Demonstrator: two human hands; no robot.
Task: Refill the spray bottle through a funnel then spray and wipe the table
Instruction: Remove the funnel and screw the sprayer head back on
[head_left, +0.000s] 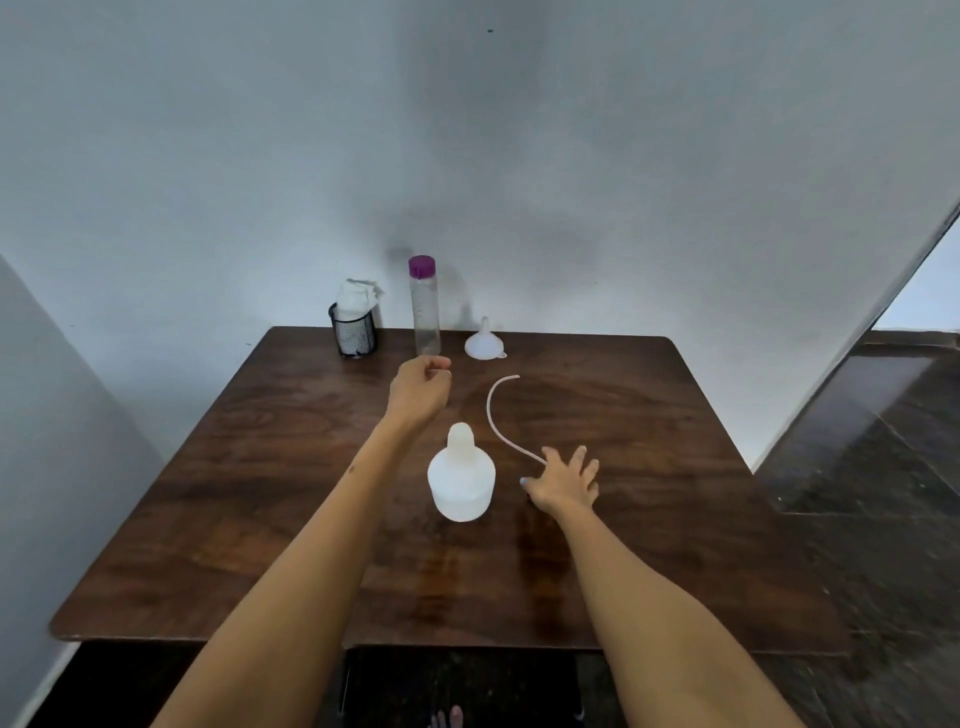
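Note:
A white translucent spray bottle (461, 477), without its spray head, stands in the middle of the brown wooden table (260, 519). A thin curved tube (496, 415) lies on the table to its right; its near end runs under my right hand (563, 480), whose spread fingers rest on the table. My left hand (421, 387) hovers with loosely curled fingers just in front of a tall clear bottle with a purple cap (425, 306). A white funnel (484, 343) sits upside down at the back. White cloth (356, 296) sticks out of a black mesh cup (354, 335).
The table stands against a grey wall. A dark stone floor (857, 467) lies to the right. The table's near edge runs across the bottom of the view, with dark floor below it.

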